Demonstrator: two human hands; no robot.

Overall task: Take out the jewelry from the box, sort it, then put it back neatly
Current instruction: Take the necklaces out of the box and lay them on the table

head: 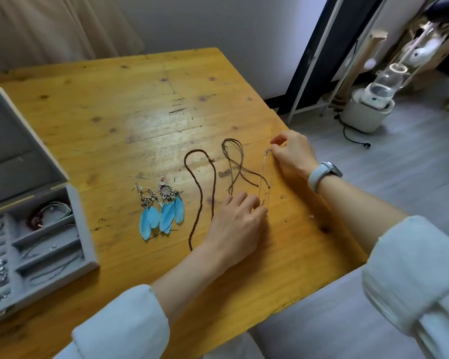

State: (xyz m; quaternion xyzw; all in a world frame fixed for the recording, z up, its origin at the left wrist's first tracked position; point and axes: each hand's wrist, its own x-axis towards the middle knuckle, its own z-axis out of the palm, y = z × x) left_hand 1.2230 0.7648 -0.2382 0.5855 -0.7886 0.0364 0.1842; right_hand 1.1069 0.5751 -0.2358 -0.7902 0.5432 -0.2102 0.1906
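Jewelry box (70,203) sits at left edge of wooden table (140,99), lid up, grey-lined, partly cut off by frame; compartments hold small silver bits, cords & a dark red piece, too blurred to name.

Laid out on table, L to R: pair of blue feather earrings (161,208), brown braided cord (200,193), thin dark cord necklace (233,167), then a fine silver chain (263,182).

Right hand (293,154), near table's right edge, fingers curled, pinches chain's far end. Pale blue watch (324,174) on that wrist. Left hand (236,224) rests palm down, fingertips bent onto chain's near end, pressing or pinching it; can't tell which. It also covers lower part of braided cord.

Chain very thin, hard to trace against the wood; its near end is hidden by the fingers. White sleeves pushed up both forearms.
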